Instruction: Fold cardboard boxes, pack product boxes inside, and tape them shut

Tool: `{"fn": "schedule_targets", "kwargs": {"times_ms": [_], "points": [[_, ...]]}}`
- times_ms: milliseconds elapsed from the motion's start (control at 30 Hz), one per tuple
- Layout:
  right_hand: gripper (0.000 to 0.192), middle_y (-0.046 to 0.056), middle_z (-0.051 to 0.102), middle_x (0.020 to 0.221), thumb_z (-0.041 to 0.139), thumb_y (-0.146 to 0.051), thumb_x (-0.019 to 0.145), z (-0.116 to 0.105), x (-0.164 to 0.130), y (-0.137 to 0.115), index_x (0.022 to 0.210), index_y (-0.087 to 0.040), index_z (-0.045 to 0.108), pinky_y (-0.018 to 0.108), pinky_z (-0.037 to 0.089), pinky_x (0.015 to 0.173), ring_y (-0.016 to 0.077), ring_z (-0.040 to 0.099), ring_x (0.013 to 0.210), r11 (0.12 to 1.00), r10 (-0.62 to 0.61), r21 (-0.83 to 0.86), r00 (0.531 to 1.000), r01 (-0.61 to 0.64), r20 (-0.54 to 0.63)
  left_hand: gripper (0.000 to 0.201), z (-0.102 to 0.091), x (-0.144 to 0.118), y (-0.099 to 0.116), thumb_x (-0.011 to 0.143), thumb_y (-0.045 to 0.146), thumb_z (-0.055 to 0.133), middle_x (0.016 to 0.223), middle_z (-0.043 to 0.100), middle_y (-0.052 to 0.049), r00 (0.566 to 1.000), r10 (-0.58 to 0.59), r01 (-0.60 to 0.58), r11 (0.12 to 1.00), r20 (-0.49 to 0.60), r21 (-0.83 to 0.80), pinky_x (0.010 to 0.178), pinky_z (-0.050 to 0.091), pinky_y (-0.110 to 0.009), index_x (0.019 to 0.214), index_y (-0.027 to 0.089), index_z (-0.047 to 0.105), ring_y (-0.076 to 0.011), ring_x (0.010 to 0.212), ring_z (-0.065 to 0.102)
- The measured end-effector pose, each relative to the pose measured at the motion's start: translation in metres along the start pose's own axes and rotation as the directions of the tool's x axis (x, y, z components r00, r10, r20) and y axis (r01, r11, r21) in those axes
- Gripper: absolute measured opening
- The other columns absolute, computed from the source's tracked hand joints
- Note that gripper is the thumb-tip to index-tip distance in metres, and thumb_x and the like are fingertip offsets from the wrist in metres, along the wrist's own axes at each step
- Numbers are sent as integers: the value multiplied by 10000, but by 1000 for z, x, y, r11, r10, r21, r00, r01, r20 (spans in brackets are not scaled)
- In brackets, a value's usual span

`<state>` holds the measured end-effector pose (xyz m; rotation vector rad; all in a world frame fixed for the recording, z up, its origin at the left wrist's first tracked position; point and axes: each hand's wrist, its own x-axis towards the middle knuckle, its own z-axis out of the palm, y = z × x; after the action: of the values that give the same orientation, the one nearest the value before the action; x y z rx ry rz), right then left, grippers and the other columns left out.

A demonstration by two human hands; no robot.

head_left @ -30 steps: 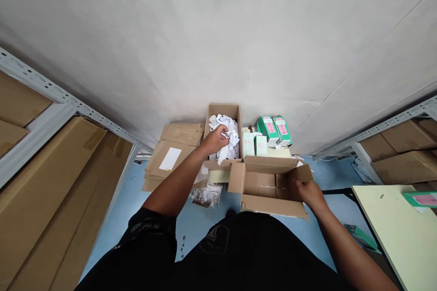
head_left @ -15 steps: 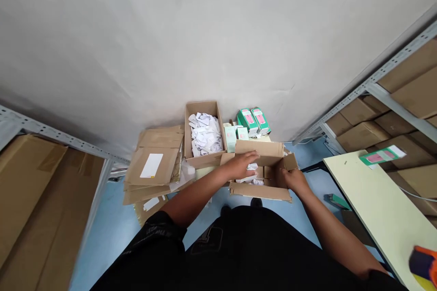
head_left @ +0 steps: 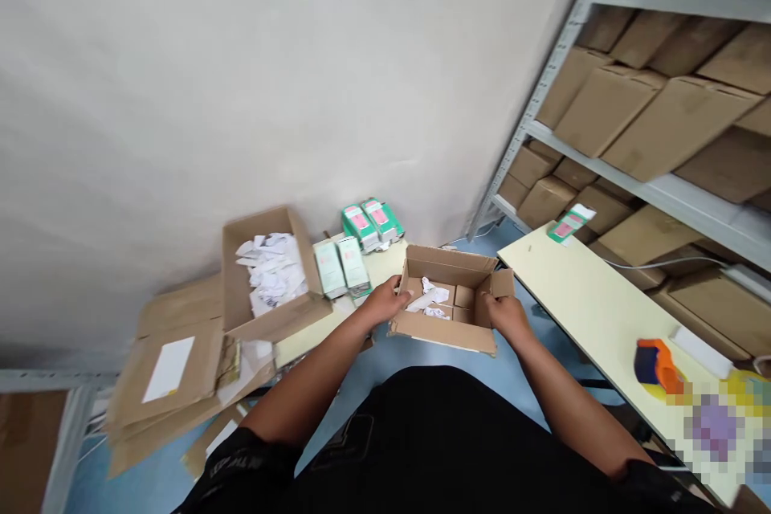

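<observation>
Left hand (head_left: 387,302) and right hand (head_left: 507,316) grip an open carton (head_left: 449,273) by its ends, crumpled paper (head_left: 438,295) already inside, flaps (head_left: 442,332) unclosed.

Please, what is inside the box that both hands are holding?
Some crumpled white paper lies on the bottom of the cardboard box; whatever is directly under the paper is covered.

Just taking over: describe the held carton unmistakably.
Find the pale table at right. Left of it, the left hand and right hand grip an open carton. Unlike the box heaped with paper, it holds only a few crumpled scraps.
</observation>
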<state>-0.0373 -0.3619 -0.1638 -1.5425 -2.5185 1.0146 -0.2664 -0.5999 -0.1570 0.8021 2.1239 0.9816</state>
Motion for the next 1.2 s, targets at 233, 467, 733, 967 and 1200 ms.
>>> {"fn": "schedule_targets", "kwargs": {"times_ms": [233,467,733,967,1200], "points": [[471,153,793,864,529,-537,949,-80,26,113,795,-170,781,309,464,705,302,736,937,979,119,171,992,-113,-28,535,110,70,93,894,234,551,1368,735,-52,993,97,-99,995,65,29,993,549,-360,1423,224,629,-266,1132,733],[542,165,777,803,485,-567,960,-144,52,211,649,-199,732,325,472,740,310,737,915,949,250,227,962,-220,-112,541,208,138,177,881,251,601,1391,725,-41,970,190,-199,979,150,43,1032,545,-369,1419,244,650,-281,1205,706],[540,154,757,704,461,-578,954,-175,80,278,624,-214,687,321,466,710,308,735,835,886,400,334,894,-322,-199,507,279,220,232,878,343,683,1429,697,-73,933,182,-209,976,309,55,1009,559,-341,1367,214,663,-269,1176,724],[549,129,720,633,476,-605,953,-186,121,299,672,-187,694,332,451,651,267,689,669,758,589,451,791,-472,-162,416,332,309,268,903,326,656,1427,697,-83,870,214,-269,961,444,64,1050,532,-350,1306,223,675,-265,1233,700],[527,98,707,692,495,-625,940,-193,169,299,855,-149,702,321,473,651,237,652,680,620,724,572,672,-537,-154,489,375,381,279,928,316,612,1452,678,-108,765,209,-330,939,609,92,1064,519,-351,1402,198,594,-268,1281,673]]}}
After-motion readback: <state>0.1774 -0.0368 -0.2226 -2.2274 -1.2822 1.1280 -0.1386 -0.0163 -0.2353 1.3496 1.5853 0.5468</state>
